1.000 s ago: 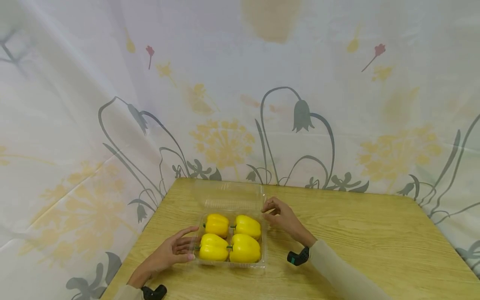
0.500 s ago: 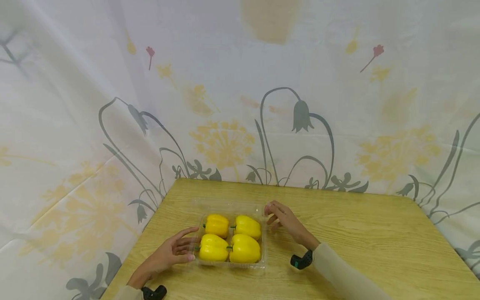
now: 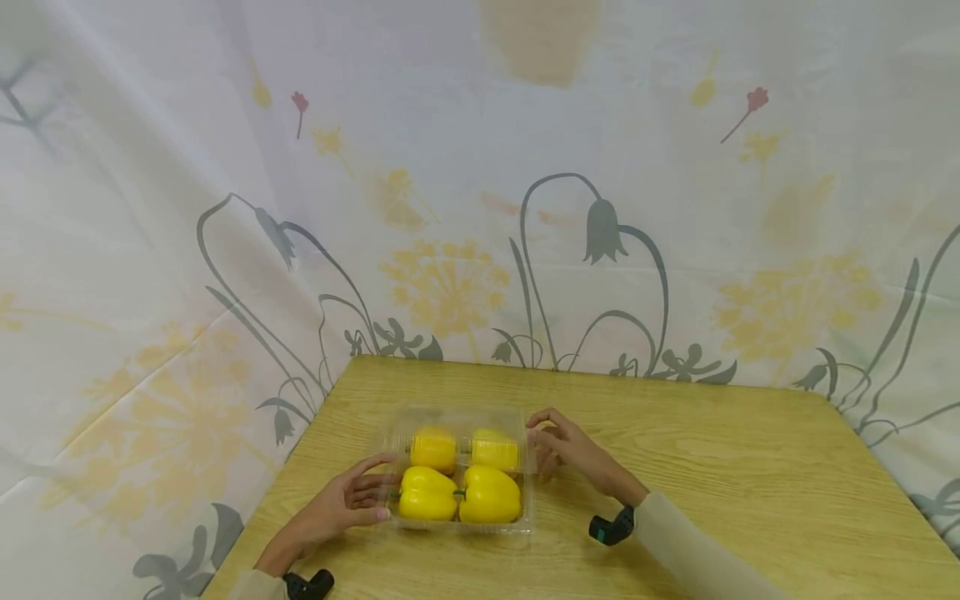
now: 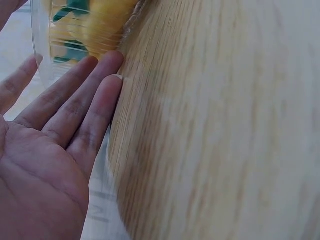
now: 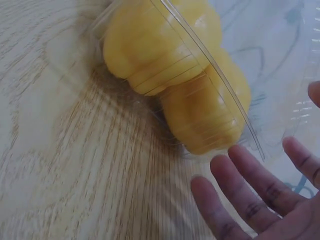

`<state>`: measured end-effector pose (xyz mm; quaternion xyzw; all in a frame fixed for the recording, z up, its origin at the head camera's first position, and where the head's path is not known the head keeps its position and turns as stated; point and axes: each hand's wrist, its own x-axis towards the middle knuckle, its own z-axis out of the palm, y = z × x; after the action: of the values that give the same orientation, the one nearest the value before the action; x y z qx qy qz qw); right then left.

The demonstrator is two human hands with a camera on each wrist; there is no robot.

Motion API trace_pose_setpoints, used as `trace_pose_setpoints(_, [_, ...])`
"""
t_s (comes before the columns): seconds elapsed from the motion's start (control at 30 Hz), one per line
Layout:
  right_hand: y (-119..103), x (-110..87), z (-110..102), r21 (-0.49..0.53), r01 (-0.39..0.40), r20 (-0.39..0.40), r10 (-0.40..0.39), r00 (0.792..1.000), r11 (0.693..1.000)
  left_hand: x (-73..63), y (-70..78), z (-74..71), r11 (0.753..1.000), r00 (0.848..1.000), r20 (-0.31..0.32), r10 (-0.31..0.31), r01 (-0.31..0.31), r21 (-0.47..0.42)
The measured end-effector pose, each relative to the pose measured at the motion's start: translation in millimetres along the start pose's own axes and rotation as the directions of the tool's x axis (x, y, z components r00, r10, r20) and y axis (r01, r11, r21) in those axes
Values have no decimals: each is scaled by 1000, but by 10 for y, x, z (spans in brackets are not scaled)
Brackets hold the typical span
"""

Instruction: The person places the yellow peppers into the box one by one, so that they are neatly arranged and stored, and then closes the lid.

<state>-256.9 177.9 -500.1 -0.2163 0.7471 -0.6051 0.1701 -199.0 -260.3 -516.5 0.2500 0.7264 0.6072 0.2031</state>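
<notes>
Several yellow bell peppers with green stems fill a clear plastic clamshell box (image 3: 457, 527) on the table, in two rows. The clear lid (image 3: 450, 419) leans forward over the back row; the front left pepper (image 3: 427, 494) and front right pepper (image 3: 490, 495) lie outside its cover. Against the box's left wall rest the extended fingertips of my left hand (image 3: 337, 507), the palm showing in the left wrist view. At the lid's right edge is my right hand (image 3: 573, 454), thumb and index finger spread apart. Its other fingers reach toward the box's side in the right wrist view.
The wood-grain table (image 3: 712, 475) stretches to the right and behind the box. A flower-printed cloth (image 3: 465, 208) hangs behind and to the left. Black wrist cameras (image 3: 612, 527) sit on both wrists.
The lid has swung from standing back behind the box to leaning forward over the rear peppers. My right hand has shifted slightly toward me and right; my left hand has stayed put.
</notes>
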Motion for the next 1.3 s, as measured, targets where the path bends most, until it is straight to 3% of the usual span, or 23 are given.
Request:
trace_pose_setpoints(0.13, [17, -35, -15, -4, 7, 41, -7, 999, 1000, -9, 20, 7, 1000, 1000, -14, -18, 18, 15])
trace_pose_setpoints(0.4, [39, -65, -9, -23, 10, 55, -9, 998, 1000, -19, 60, 29, 992, 989, -81, -123, 125, 18])
trace_pose_setpoints(1.0, [101, -133, 17, 24, 3, 83, -5, 997, 1000, -48, 16, -31, 998, 997, -48, -52, 54, 24])
trace_pose_setpoints(1.3, [102, -168, 43, 16, 0, 82, -1, 997, 1000, -56, 28, -38, 997, 997, -22, -80, 81, 20])
